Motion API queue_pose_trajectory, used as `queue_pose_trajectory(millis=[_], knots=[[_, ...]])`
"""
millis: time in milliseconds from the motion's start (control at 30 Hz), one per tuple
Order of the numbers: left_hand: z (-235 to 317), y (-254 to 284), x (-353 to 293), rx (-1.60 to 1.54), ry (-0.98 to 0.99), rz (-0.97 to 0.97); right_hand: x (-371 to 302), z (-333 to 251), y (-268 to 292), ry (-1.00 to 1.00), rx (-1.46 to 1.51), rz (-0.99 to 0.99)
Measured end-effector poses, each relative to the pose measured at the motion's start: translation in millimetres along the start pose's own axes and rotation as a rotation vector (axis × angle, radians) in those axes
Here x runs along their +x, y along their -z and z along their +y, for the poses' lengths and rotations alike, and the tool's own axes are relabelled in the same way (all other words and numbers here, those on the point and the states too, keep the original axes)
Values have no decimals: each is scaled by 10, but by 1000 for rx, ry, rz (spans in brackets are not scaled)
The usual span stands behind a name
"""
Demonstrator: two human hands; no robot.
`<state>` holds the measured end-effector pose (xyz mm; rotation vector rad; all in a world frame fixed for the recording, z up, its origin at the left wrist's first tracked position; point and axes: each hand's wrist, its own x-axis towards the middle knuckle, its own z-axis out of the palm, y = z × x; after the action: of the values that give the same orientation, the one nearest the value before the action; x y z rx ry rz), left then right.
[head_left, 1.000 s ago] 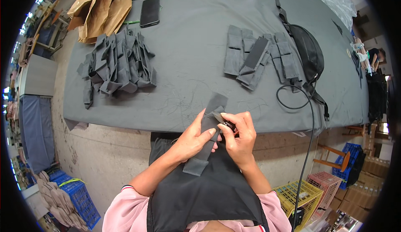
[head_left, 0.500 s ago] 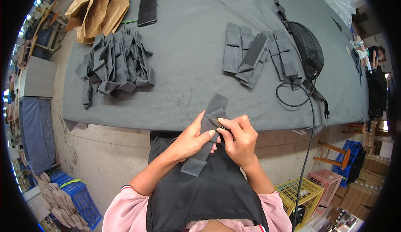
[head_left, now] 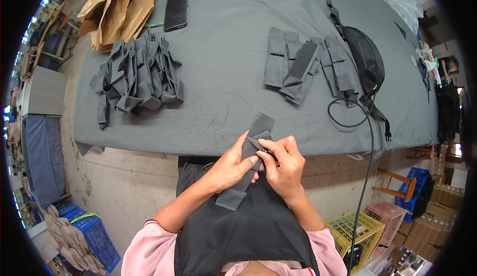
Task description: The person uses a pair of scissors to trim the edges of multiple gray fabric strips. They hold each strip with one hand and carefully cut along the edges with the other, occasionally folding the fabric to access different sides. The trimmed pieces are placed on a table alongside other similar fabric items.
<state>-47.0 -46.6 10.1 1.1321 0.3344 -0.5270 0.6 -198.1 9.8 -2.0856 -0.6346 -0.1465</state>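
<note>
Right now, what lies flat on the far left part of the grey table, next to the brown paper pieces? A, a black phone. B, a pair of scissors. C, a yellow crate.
A: a black phone lies flat on the table right beside the brown paper pieces.

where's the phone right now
In the head view the black phone lies flat at the far left of the grey table, beside the brown paper bags and just beyond the pile of grey pouches.

Grey-covered table over bare concrete floor.
</note>
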Motion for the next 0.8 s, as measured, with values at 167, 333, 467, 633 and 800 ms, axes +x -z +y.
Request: queue_pose_trajectory(millis=[167,333,467,633,800], knots=[[-35,26,14,94,-62,51,-32,-10,36,66,-70,72],[3,-44,22,299,-116,114,-50,-8,-18,195,-225,66],[14,-32,26,517,-160,157,-36,3,-26,275,-331,106],[-85,-12,39,680,-237,241,-16,-27,-4,272,-327,92],[3,-25,30,605,-201,214,9,-105,77,-115,91,69]])
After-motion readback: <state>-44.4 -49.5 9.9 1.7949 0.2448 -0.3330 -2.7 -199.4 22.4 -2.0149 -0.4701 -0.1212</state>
